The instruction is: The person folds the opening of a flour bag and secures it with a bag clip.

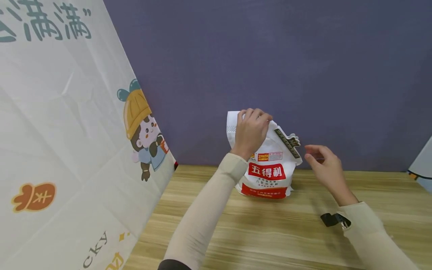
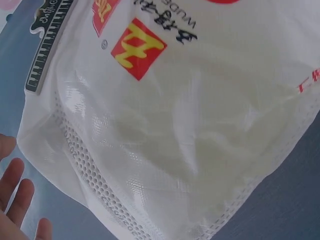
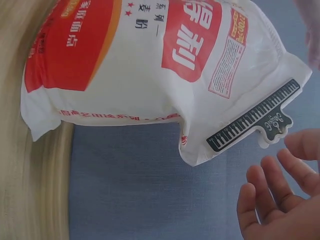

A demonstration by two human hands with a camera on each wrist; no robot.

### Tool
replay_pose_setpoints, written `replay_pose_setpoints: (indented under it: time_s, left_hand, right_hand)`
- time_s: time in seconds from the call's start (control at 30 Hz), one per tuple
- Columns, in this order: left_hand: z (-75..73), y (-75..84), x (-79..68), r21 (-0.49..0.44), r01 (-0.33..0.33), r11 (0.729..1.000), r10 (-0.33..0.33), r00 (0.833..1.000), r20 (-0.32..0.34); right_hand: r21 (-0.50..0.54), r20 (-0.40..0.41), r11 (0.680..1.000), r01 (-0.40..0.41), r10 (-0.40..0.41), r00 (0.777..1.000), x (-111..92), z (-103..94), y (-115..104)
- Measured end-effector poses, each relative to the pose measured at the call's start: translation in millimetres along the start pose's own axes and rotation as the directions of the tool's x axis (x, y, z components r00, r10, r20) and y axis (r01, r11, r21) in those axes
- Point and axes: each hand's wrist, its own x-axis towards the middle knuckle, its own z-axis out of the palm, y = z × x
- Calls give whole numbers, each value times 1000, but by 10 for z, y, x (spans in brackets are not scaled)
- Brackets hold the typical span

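A white flour bag (image 1: 266, 178) with red printed panels stands on the wooden table. Clamped along the folded right side of its top is a black-and-white bag clip (image 1: 287, 143) with a piano-key pattern. My left hand (image 1: 251, 131) is at the bag's top edge and overlaps it in the head view. In the left wrist view its loosely bent fingers (image 2: 19, 200) are spread beside that edge. Just right of the clip is my right hand (image 1: 325, 165), palm toward it. Its thumb and fingers (image 3: 272, 175) are apart near the clip's handle, holding nothing.
Behind the wooden table (image 1: 270, 232) rises a dark blue-grey wall (image 1: 270, 56). A white printed sheet (image 1: 67, 131) with a cartoon figure stands along the left side. A black strap (image 1: 332, 219) hangs at the right wrist.
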Motion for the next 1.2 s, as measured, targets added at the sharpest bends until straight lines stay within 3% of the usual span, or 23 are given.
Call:
replay_pose_setpoints:
  time_s: [0.2,0.4,0.63,0.8,0.97,1.2]
  left_hand:
    - [-64,1,-212,-37,25,999,-26,999,-18]
    - [-95,-24,-551,-93,56,994,-58,998,-21]
    - [-98,-49,-1053,-188,188,964,-185,982,33]
    - [-104,-81,-1340,-242,264,934,-266,964,24]
    - [-131,-118,-1533,-257,325,910,-323,945,54]
    - [-155,-155,-1694,-234,359,903,-343,933,107]
  right_hand:
    - [1,17,1000,-15,15,1000,-142,-8,23]
    - [-8,49,1000,3,-3,999,-262,-12,98]
    - [-15,95,1000,4,-2,996,-446,6,213]
    - [-34,108,999,-27,30,994,-519,10,224]
    - [-25,103,1000,-16,19,994,-545,43,257]
    - [-42,110,999,-22,26,994,-568,65,268]
